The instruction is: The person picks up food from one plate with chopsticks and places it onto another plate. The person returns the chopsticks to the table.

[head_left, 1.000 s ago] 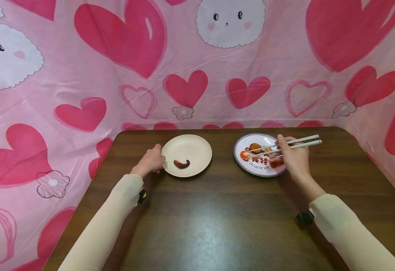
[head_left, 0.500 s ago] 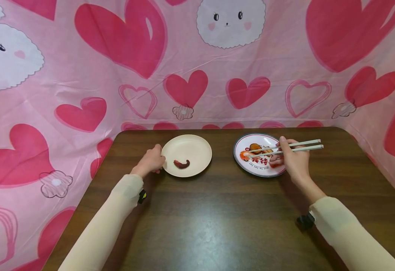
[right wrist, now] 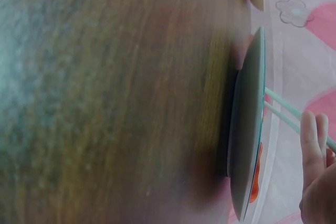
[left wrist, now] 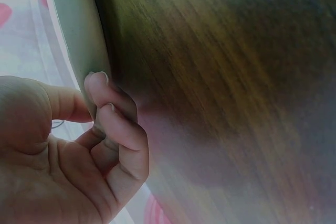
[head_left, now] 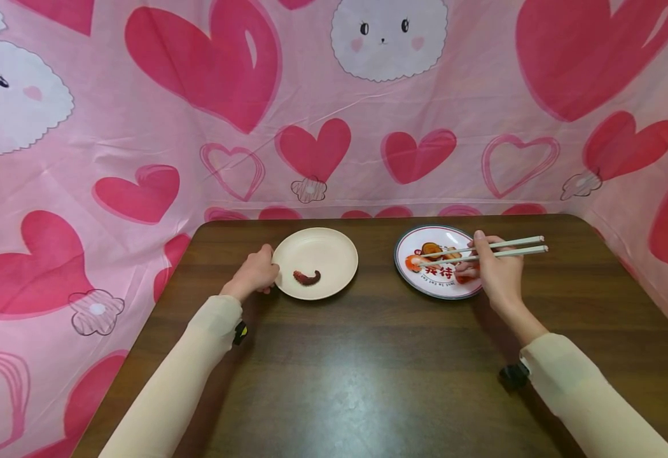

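While the cream plate [head_left: 335,254] on the counter [head_left: 334,394] holds one dark red curled piece [head_left: 313,279], the white printed plate [head_left: 448,235] carries several foods, an orange-and-white piece [head_left: 413,263] among them at the chopsticks' [head_left: 528,241] tips. Only the left wrist view reveals the left hand's [head_left: 256,270] bent fingers and thumb pinching the cream rim. The right hand [head_left: 501,273] grips the chopsticks, forearm reaching forward.
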Tool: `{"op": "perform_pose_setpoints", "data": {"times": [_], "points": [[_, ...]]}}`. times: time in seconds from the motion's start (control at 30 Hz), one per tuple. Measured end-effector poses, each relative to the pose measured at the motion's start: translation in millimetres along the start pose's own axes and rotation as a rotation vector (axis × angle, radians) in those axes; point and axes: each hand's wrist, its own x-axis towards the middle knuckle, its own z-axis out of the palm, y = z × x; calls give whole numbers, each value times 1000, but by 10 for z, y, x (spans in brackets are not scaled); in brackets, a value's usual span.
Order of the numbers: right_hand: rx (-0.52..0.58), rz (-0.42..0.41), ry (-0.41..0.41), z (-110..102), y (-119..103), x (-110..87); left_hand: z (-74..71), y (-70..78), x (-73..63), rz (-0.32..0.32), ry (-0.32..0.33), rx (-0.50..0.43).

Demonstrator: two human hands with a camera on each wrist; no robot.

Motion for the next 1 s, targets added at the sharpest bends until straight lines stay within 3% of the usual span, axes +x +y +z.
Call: {"op": "perform_pose_setpoints", "data": {"times": [0.43,1.0], "points": [[10,29,-18,-50,15,-18,-3,17,-23,1,5,6],[63,-31,3,5,18,-14,14,-1,14,4,3,18]]}}
